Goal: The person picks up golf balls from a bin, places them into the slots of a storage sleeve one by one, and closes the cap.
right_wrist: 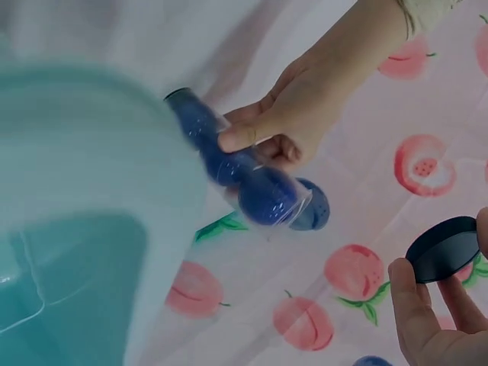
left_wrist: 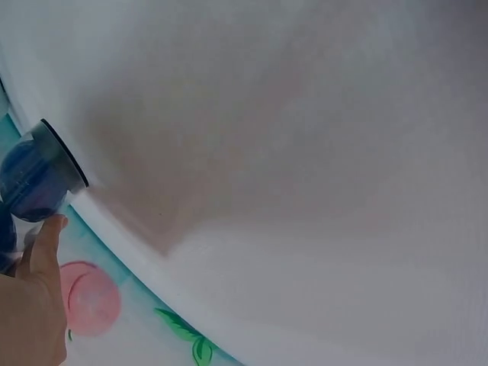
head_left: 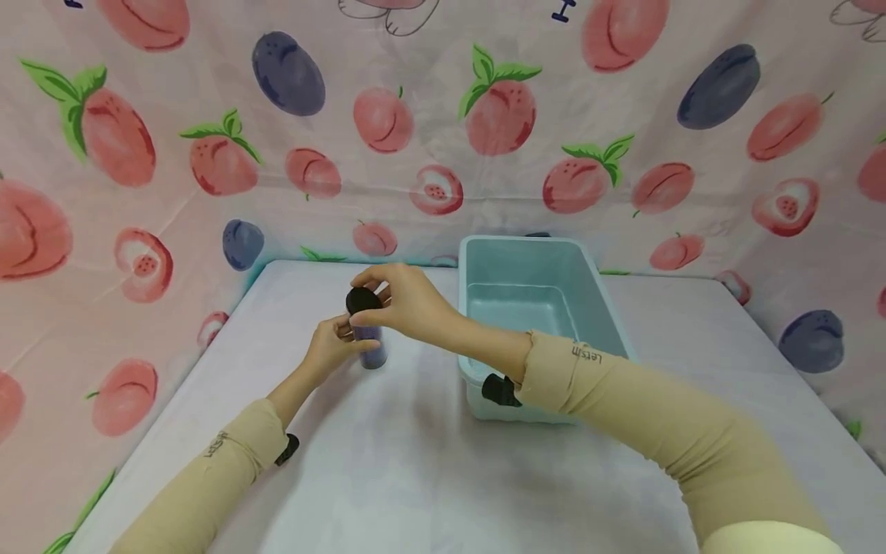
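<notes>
My left hand (head_left: 328,350) grips a clear tube (head_left: 372,354) with blue balls (right_wrist: 267,194) stacked inside. The tube stands close above the white table in the head view, roughly upright. Over its top, my right hand (head_left: 408,304) pinches a round black lid (head_left: 363,298) between thumb and fingers. From the right wrist, the lid appears apart from the tube, whose upper end is uncovered. In the left wrist view only the tube's lower end (left_wrist: 65,156) and part of the left hand (left_wrist: 34,313) show, at the left edge.
A light blue plastic basin (head_left: 526,241) stands to the right of the tube, below my right forearm. Behind the white table (head_left: 415,477) hangs a cloth (head_left: 443,138) printed with peaches and plums. Small black cameras (head_left: 500,390) are strapped at both wrists.
</notes>
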The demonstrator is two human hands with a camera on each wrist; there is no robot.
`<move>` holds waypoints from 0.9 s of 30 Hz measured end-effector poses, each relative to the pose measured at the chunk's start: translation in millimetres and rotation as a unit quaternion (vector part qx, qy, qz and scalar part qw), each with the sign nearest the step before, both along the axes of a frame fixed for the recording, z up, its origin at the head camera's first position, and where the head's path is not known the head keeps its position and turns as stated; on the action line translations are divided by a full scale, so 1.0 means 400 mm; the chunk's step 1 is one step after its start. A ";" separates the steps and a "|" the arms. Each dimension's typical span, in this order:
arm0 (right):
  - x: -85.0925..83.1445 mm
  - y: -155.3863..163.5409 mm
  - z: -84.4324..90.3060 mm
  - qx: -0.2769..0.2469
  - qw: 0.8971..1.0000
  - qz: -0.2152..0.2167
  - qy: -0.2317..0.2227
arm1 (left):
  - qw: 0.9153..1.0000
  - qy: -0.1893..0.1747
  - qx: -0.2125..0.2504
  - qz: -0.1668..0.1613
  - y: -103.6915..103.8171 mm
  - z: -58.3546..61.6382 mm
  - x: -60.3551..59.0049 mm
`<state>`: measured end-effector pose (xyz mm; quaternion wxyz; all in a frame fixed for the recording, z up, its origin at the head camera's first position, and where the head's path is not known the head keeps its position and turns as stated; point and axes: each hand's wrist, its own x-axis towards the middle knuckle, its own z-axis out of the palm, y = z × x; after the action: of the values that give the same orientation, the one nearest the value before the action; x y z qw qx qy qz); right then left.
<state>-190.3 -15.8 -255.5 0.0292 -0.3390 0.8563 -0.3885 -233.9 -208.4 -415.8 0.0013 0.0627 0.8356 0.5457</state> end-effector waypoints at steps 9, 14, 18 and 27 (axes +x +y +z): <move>-0.074 -0.034 0.016 0.011 1.000 -0.015 0.005 | 1.000 -0.003 0.003 0.014 -0.003 -0.007 -0.004; -0.110 -0.055 0.020 -0.005 1.000 -0.019 0.018 | 1.000 -0.011 0.011 0.011 -0.005 -0.012 -0.006; -0.135 -0.074 0.020 0.002 0.999 -0.026 0.020 | 1.000 -0.015 0.017 0.007 -0.007 -0.014 -0.007; -0.199 -0.111 -0.001 0.111 0.993 0.008 0.037 | 1.000 -0.016 0.026 0.002 -0.009 -0.015 -0.006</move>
<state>-270.0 -60.4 -255.9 0.0382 -0.3549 0.8918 -0.2781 -236.5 -212.1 -421.7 0.0119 0.0525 0.8211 0.5683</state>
